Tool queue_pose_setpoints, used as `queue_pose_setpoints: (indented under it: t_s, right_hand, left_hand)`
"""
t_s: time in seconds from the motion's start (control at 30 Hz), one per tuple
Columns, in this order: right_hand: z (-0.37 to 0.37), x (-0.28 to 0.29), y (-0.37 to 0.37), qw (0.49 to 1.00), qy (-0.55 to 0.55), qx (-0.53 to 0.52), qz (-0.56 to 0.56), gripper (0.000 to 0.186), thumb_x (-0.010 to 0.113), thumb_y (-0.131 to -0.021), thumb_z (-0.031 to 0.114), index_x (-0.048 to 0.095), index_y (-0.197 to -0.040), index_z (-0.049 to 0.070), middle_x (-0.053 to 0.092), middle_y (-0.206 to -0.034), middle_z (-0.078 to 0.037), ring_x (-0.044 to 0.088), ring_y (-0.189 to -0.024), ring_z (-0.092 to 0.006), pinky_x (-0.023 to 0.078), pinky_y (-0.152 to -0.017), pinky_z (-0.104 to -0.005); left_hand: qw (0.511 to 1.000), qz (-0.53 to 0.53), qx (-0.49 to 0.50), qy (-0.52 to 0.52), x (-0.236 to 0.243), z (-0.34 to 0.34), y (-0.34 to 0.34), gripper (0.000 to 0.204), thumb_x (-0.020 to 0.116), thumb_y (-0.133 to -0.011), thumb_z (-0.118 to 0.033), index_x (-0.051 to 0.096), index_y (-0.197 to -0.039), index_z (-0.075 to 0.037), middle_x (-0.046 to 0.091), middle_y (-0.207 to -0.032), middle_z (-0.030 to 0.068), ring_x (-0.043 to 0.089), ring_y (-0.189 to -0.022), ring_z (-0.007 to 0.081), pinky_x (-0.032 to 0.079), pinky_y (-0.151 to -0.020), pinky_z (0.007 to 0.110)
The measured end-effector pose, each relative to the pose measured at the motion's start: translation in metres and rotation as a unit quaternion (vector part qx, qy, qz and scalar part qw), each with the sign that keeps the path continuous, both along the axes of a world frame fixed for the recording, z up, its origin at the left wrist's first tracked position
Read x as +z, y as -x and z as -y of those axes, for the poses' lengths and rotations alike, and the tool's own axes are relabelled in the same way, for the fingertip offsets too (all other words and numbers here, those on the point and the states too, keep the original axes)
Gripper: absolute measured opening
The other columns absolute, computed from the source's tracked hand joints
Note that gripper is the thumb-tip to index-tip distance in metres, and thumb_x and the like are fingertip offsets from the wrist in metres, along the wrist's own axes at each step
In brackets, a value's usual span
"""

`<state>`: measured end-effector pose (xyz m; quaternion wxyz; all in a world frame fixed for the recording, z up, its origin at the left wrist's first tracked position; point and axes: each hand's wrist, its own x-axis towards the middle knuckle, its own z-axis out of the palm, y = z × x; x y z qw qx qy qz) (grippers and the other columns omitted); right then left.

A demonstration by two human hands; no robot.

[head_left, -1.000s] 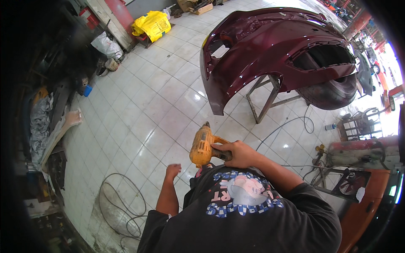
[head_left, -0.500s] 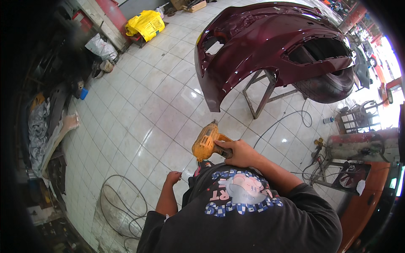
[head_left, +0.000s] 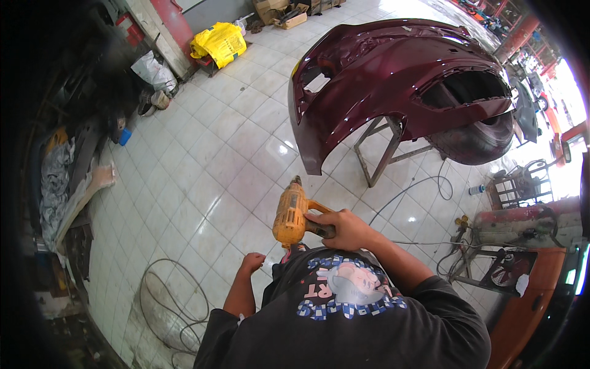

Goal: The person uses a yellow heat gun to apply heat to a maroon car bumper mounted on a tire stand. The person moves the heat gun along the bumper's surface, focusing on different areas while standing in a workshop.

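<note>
Right hand (head_left: 349, 230) angled inward, fingers (head_left: 321, 218) around orange power tool (head_left: 289, 216), left hand (head_left: 252, 262) apart, fingers curled

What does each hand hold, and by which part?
The right hand holds the yellow gun-shaped tool by its dark handle; the left hand shows nothing held.

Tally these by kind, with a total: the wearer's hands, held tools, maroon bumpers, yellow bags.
Left hand and right hand: 2
Held tool: 1
Maroon bumper: 1
Yellow bag: 1
Total: 5
</note>
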<state>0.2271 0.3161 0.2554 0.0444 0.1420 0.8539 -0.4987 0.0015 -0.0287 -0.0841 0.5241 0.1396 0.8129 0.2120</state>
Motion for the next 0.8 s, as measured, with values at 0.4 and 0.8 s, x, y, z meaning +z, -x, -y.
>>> queue_pose_setpoints:
  t_s: [0.4,0.8]
  right_hand:
    - [-0.024,0.052,0.01,0.982,-0.024,-0.09,-0.164,0.079,0.073,-0.067,0.001,0.053,-0.143,0.006,0.07,-0.108,-0.019,0.071,-0.09,-0.0307,0.054,-0.083,-0.0344]
    - [-0.048,0.056,-0.108,0.84,-0.007,-0.441,-0.317,0.083,0.077,-0.073,0.0,0.044,-0.149,0.003,0.073,-0.105,-0.011,0.064,-0.093,-0.0077,0.05,-0.085,-0.023]
  left_hand:
    - [0.999,0.03,0.012,0.034,0.0,0.015,0.003,0.035,0.065,-0.091,-0.035,0.074,-0.097,-0.002,0.074,-0.089,0.0096,0.071,-0.074,0.0179,0.054,-0.065,0.034]
    - [0.994,0.022,-0.095,0.056,0.025,-0.081,0.007,0.035,0.07,-0.09,-0.03,0.072,-0.109,-0.002,0.074,-0.093,0.0098,0.071,-0.077,0.0178,0.053,-0.064,0.033]
